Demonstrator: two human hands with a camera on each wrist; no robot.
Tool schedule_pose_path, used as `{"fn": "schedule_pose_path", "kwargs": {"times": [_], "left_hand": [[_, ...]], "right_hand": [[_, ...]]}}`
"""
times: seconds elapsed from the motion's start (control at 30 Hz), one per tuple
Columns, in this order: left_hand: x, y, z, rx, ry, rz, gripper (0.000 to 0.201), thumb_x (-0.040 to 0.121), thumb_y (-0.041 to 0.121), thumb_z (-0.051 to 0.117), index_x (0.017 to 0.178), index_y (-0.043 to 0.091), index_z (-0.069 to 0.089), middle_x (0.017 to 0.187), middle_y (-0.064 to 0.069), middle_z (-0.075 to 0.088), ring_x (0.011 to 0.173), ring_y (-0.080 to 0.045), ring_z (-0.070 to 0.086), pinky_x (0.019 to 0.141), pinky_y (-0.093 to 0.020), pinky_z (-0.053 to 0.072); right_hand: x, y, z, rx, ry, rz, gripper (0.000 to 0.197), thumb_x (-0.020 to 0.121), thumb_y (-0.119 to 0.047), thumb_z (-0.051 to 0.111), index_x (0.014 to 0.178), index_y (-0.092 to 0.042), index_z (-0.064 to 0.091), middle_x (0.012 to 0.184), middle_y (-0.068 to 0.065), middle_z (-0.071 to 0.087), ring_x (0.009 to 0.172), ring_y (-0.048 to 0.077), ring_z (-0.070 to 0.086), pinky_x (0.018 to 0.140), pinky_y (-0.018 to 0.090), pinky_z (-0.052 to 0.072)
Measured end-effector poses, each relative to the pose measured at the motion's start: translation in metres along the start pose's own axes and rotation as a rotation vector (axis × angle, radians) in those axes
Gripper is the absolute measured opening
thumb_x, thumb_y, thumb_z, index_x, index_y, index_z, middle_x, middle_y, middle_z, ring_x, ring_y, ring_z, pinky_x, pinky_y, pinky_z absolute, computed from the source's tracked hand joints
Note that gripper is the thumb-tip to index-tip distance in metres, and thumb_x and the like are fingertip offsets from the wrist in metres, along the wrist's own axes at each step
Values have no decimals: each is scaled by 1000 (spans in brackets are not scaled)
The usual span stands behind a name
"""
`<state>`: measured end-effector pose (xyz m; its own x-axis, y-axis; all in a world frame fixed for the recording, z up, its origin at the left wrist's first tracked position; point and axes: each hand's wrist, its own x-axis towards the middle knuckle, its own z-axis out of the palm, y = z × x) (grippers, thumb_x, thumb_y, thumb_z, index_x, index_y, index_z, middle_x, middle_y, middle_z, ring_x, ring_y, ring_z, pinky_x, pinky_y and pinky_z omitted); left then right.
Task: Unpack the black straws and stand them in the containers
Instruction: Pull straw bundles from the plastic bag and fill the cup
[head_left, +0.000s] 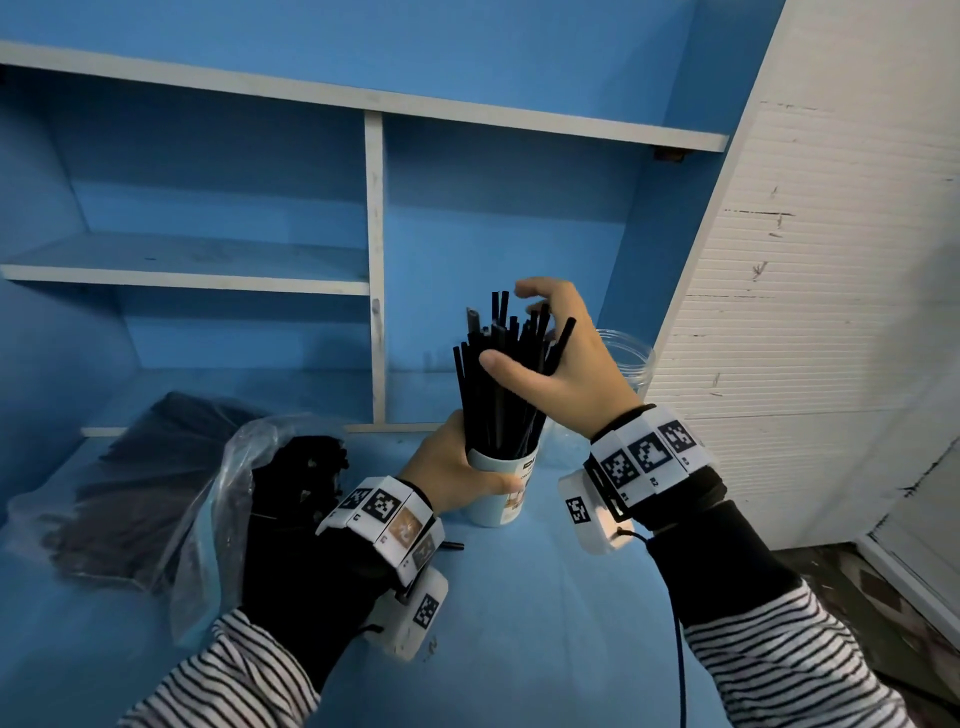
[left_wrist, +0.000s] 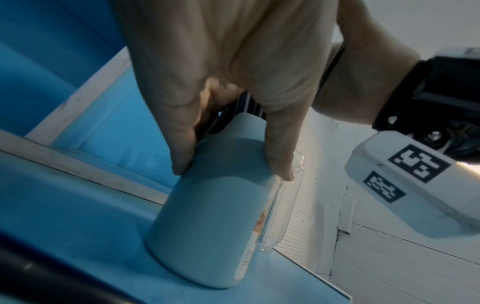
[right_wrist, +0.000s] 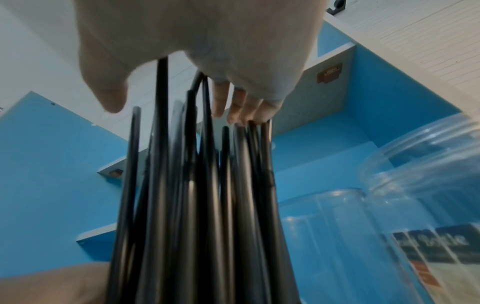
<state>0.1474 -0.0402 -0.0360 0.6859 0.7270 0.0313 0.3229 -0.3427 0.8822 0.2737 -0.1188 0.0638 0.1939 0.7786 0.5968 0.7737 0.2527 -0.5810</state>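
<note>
A pale paper cup (head_left: 498, 501) stands on the blue table (head_left: 519, 623) with a thick bunch of black straws (head_left: 496, 384) upright in it. My left hand (head_left: 457, 467) grips the cup around its upper part; the left wrist view shows fingers (left_wrist: 182, 144) and thumb wrapped on the cup (left_wrist: 207, 226). My right hand (head_left: 566, 374) cups the upper ends of the straws, thumb on the near side, fingers curved over the tips. From the right wrist, the straws (right_wrist: 207, 205) rise to the palm and fingertips (right_wrist: 244, 111).
An opened clear bag of black straws (head_left: 291, 483) lies left of the cup, another pack (head_left: 150, 467) behind it. One loose straw (head_left: 452, 545) lies on the table. Clear plastic jars (head_left: 631, 358) (right_wrist: 337, 236) stand right of the cup. Blue shelves (head_left: 374, 260) behind, white panel (head_left: 831, 312) right.
</note>
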Motion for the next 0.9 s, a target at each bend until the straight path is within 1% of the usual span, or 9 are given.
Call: {"fn": "schedule_pose_path", "kwargs": {"times": [0.13, 0.23, 0.37, 0.43, 0.53, 0.67, 0.73, 0.83, 0.9], "left_hand": [[-1, 1, 0, -11, 8, -14, 70, 67, 24, 85, 125, 28, 45, 115, 13, 59, 106, -8, 57, 84, -24, 44], [-1, 3, 0, 13, 4, -11, 73, 68, 26, 85, 129, 26, 44, 117, 12, 58, 106, -9, 56, 83, -23, 43], [0, 2, 0, 25, 2, -16, 76, 66, 28, 85, 130, 26, 44, 121, 11, 59, 108, -9, 57, 88, -27, 45], [0, 1, 0, 19, -3, -20, 76, 65, 28, 85, 130, 26, 45, 120, 10, 60, 109, -10, 58, 91, -30, 48], [1, 0, 0, 11, -10, -24, 76, 63, 30, 85, 128, 28, 46, 118, 11, 61, 109, -9, 58, 94, -33, 49], [0, 1, 0, 10, -7, -25, 85, 50, 43, 82, 126, 30, 47, 118, 13, 62, 108, -8, 59, 96, -38, 50], [-1, 1, 1, 6, -3, -21, 85, 49, 44, 81, 126, 30, 47, 118, 13, 61, 109, -8, 59, 96, -38, 50], [-3, 3, -1, -1, -13, -24, 81, 57, 36, 84, 128, 28, 45, 119, 12, 61, 109, -9, 58, 96, -38, 50], [-5, 4, -1, -13, -19, -28, 80, 58, 35, 84, 128, 27, 45, 118, 11, 61, 108, -9, 59, 96, -38, 50]], "right_hand": [[4, -4, 0, 30, 36, -86, 47, 91, -20, 60, 135, -25, 45, 128, -9, 56, 115, 2, 55, 99, 21, 44], [5, 4, 3, -118, -15, -52, 45, 93, -32, 60, 136, -27, 49, 120, -7, 63, 114, 7, 54, 99, 26, 43], [7, 9, 4, -147, 54, -14, 42, 83, -47, 67, 117, -23, 59, 108, -2, 56, 109, 15, 46, 90, 13, 34], [6, 6, 5, -69, 46, -57, 42, 82, -42, 69, 116, -21, 58, 116, -4, 54, 113, 10, 49, 96, 15, 37], [4, 2, 5, 81, 13, -54, 57, 85, -30, 70, 134, -24, 42, 130, -7, 52, 115, 5, 55, 98, 19, 43], [3, 6, 9, -143, -52, -94, 34, 94, -30, 59, 126, -19, 56, 121, -4, 64, 110, 10, 60, 96, 33, 49], [3, 7, 11, -181, -39, -98, 36, 97, -31, 53, 129, -15, 56, 128, -1, 61, 118, 13, 55, 101, 34, 45], [4, 2, 13, -187, -39, -154, 46, 100, -32, 45, 143, -16, 41, 151, -3, 38, 140, 9, 33, 115, 22, 25], [5, 1, 14, -239, -131, -180, 44, 101, -33, 41, 141, -17, 45, 149, -2, 42, 137, 11, 38, 113, 25, 30]]}}
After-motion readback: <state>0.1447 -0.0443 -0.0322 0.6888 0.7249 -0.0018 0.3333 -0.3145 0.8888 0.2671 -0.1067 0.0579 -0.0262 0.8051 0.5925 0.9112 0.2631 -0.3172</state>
